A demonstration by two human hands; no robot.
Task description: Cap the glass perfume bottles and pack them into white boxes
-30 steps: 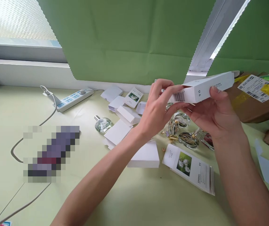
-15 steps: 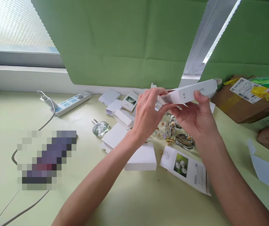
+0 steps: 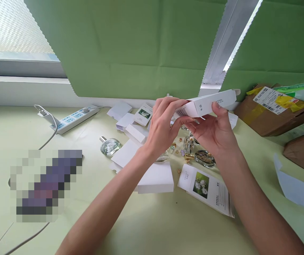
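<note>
Above the table I hold a white perfume box (image 3: 213, 102), tilted, with a barcode on its left end and a flap standing out at the far right. My left hand (image 3: 164, 122) grips the barcode end, fingers over the top and thumb beneath. My right hand (image 3: 215, 132) supports the box from below, its thumb pressed on the printed side. Under the hands lie several glass perfume bottles, among them one with a gold neck (image 3: 205, 158), and small gold pieces (image 3: 179, 170). A flattened box with a white-flower picture (image 3: 201, 185) lies nearer me.
Several white cartons (image 3: 155, 179) lie left of centre, beside a round glass bottle (image 3: 110, 146). A power strip (image 3: 74, 119) with cables and a pixelated object (image 3: 49, 184) are at the left. Cardboard boxes (image 3: 269, 120) and a white paper piece (image 3: 298, 187) are at the right.
The whole view has shifted slightly, so everything appears a little further left. Both hands keep nearly the same hold on the box.
</note>
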